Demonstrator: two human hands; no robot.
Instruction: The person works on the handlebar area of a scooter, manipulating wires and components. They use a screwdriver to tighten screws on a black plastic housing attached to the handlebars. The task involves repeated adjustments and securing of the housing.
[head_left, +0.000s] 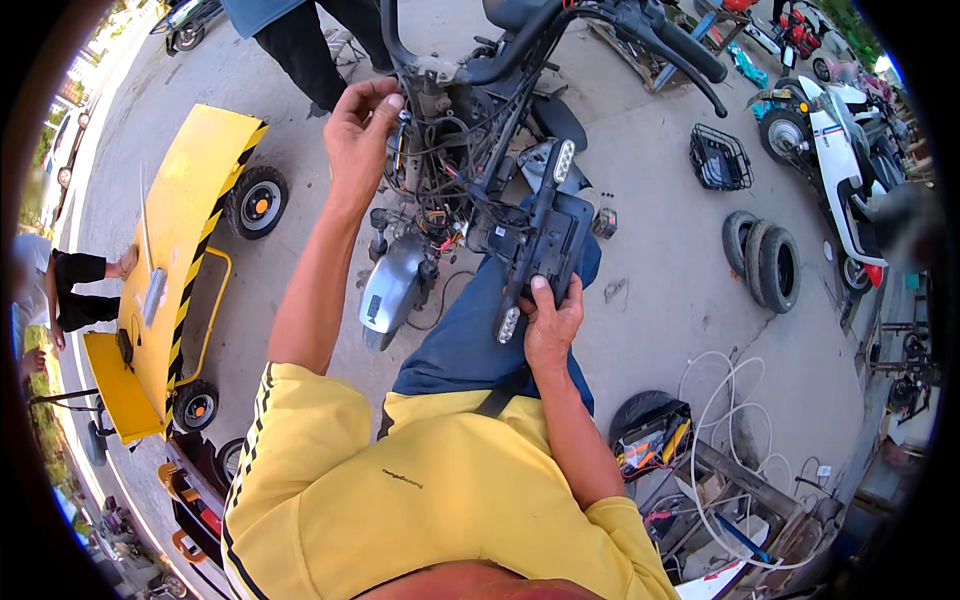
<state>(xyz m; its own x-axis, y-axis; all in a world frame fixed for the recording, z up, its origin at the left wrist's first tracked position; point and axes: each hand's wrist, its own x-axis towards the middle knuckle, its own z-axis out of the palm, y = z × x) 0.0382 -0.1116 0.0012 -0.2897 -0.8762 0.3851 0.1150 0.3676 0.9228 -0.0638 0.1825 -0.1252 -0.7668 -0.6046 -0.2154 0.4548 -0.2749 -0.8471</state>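
Note:
A scooter frame (432,90) stands before me with handlebar and tangled wires (446,180) exposed, above a silver front fender (390,285). My left hand (362,122) is closed at the upper left of the steering column, beside the wires; what its fingertips hold is too small to make out. My right hand (550,315) grips a black plastic panel (563,240) at its lower end. A bar with white lamp units (563,160) at both ends runs along the panel, tilted over my blue-trousered leg.
A person's dark-trousered legs (290,50) stand beyond the scooter. A yellow cart (175,270) and another person (70,280) are at left. A wire basket (720,160), loose tyres (778,270) and a white scooter (840,165) are at right, with a tool bag (650,435) lower down.

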